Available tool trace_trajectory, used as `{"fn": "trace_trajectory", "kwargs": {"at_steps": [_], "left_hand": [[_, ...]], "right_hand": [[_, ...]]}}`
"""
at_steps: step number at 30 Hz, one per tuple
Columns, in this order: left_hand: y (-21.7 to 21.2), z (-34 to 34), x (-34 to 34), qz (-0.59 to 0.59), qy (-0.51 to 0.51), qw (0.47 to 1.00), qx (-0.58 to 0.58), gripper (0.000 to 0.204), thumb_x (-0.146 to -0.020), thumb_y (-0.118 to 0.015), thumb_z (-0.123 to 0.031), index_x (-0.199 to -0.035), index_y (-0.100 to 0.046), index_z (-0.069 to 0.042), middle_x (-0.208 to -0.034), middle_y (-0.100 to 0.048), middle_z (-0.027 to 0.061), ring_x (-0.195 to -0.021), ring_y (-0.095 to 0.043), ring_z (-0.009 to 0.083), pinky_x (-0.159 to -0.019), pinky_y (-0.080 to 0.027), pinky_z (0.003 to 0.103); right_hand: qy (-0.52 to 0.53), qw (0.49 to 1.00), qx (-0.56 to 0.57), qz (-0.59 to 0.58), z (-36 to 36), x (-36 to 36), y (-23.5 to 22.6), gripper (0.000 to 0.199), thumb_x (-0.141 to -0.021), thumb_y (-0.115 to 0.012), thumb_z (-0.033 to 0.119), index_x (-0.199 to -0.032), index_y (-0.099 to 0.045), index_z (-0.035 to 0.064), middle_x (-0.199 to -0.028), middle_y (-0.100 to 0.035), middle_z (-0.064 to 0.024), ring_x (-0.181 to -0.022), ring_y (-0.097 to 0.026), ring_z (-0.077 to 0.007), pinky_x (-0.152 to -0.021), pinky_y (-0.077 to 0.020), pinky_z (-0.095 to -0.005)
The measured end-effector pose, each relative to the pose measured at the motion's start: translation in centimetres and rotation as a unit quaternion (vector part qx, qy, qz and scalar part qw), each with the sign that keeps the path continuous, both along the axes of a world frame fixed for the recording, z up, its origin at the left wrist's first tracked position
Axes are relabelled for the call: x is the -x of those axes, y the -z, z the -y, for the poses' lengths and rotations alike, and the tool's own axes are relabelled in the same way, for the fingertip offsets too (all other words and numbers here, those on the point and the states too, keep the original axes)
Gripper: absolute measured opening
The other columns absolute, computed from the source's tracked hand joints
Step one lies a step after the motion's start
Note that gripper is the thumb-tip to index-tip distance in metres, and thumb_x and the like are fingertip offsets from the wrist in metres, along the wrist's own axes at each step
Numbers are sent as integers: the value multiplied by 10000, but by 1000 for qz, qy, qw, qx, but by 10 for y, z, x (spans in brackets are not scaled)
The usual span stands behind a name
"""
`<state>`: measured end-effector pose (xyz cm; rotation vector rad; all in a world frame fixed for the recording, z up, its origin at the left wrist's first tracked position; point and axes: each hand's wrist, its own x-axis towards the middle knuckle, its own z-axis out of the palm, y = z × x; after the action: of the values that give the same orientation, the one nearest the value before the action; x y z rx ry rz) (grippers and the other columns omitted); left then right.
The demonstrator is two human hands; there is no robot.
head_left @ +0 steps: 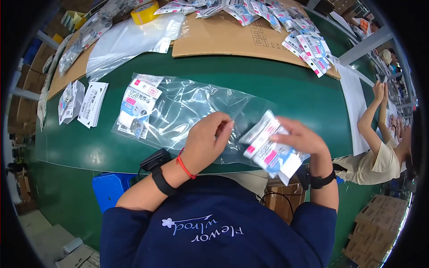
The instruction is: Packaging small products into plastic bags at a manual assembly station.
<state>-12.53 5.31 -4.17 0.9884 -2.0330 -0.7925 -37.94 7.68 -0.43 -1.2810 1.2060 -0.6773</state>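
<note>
A large clear plastic bag (192,100) lies flat across the green table, with a few small packets (137,106) of white, pink and blue packaging inside its left end. My left hand (208,138) is closed, its thumb and fingers pinching the film near the bag's right end. In my right hand (301,136) is a small bunch of similar charger packets (273,149), held between thumb and fingers beside the bag's right end. The packets tilt over the table's near edge, slightly blurred. How many are in the bunch I cannot tell.
Cardboard (214,42) along the far side bears loose packets (313,49), clear bags (134,42) and a yellow tape roll (145,13). Stacks of white cards (93,103) lie at the left. A blue stool (109,190) stands below the near edge. Another person (380,152) works at the right.
</note>
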Motion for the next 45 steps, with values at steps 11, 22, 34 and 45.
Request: {"fn": "trace_trajectory", "kwargs": {"at_steps": [11,22,34,45], "left_hand": [[-35,-14,-11,120,46,975,183,151,-736,-637,-39,-874,-579,-24,-768,-540,93,-681,-565,250,-567,-468,321],[-38,-23,-11,46,101,973,202,220,-698,-554,-67,-908,-560,-2,-829,-547,95,-749,-592,213,-632,-499,290],[-57,-42,-9,-72,133,971,184,156,-714,-561,-53,-857,-531,3,-791,-512,97,-670,-573,219,-579,-478,291],[-53,-27,-27,-100,142,970,170,117,-731,-567,-58,-822,-518,-2,-779,-496,92,-654,-567,213,-548,-477,304]], "right_hand": [[-238,964,46,-111,30,-47,8,312,-909,-609,224,-1146,-584,22,-1020,-637,-51,-947,-564,-126,-823,-463,-289],[-169,965,-99,173,52,-102,39,374,-941,-560,189,-1261,-483,11,-1174,-580,-64,-991,-567,-126,-855,-473,-275],[199,897,-37,394,84,-237,46,411,-942,-564,258,-1245,-476,-5,-1093,-602,-83,-948,-590,-152,-825,-485,-301],[72,981,-94,156,89,-190,26,294,-922,-594,220,-1050,-592,-44,-812,-644,-62,-656,-609,-111,-572,-490,-212]]}}
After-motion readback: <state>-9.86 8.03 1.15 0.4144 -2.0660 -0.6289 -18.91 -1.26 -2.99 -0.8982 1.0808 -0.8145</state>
